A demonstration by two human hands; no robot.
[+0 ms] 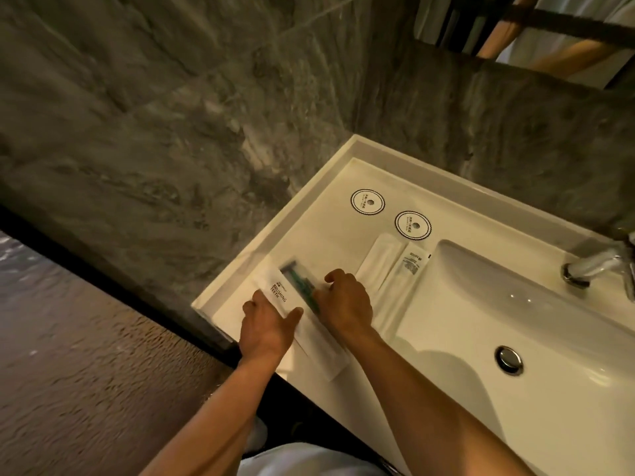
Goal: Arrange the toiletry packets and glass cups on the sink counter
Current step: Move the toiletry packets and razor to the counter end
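2 round coasters (367, 202) (412, 225), 2 pkts (378, 259) (409, 269) by basin (498, 297), L hand (264, 324), R hand (347, 300) gripping 1 toothbrush pkt (281, 293)

I work from a single view, worn on the head, looking steeply down and forward at the white counter (330, 231) from close above. The wide lens bends the edges, and the frame is rolled, so the counter runs diagonally from lower left to upper right. Both forearms enter from the bottom; the left hand (266, 321) and right hand (347, 300) meet near centre on the toothbrush packet (280, 292). Basin (515, 304) and tap (598, 266) sit at the right edge, the stone wall (154, 115) fills the top, and the floor (68, 338) the lower left.
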